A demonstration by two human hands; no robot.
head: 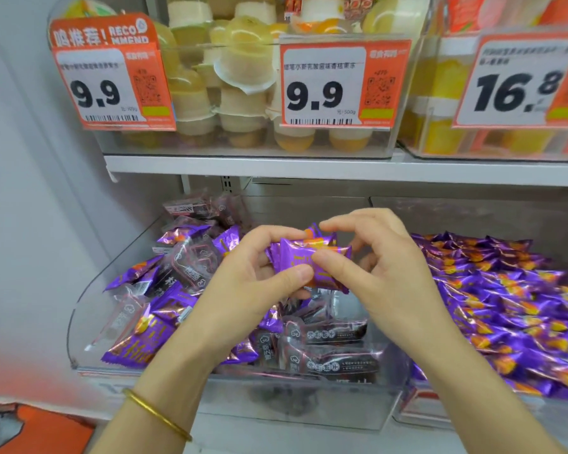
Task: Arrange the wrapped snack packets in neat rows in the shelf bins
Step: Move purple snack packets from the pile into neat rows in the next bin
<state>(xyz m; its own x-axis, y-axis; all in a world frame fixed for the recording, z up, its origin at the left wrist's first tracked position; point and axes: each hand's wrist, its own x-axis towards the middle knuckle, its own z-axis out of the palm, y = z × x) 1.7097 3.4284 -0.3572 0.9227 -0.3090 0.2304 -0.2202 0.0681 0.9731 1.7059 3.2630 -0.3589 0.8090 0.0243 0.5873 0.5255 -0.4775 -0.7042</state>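
**Q:** Where are the hands, and what do they hold?

**A:** Both meet at the middle of the view, above a clear plastic shelf bin [89,306]. The left hand [250,273] curls its fingers round a small bunch of purple snack packets [309,260], thumb pressed on the front. The right hand [384,276] pinches the same bunch at its right end between thumb and forefinger. A gold bangle [158,414] sits on the left wrist.

**Q:** What lies in the bin beneath them?

**A:** A loose jumble of more purple packets mixed with dark see-through packets [338,335], tilted every way, in no rows.

**Q:** And beside it?

**A:** To the right, a neighbouring bin [473,211] holds a heap of purple-and-orange packets [505,306] only.

**Q:** Anything above?

**A:** A white shelf [276,167] carries clear bins of jelly cups [243,63]. Orange price tags hang on their fronts, reading 9.9 [95,93], 9.9 [315,96] and 16.8 [515,90].
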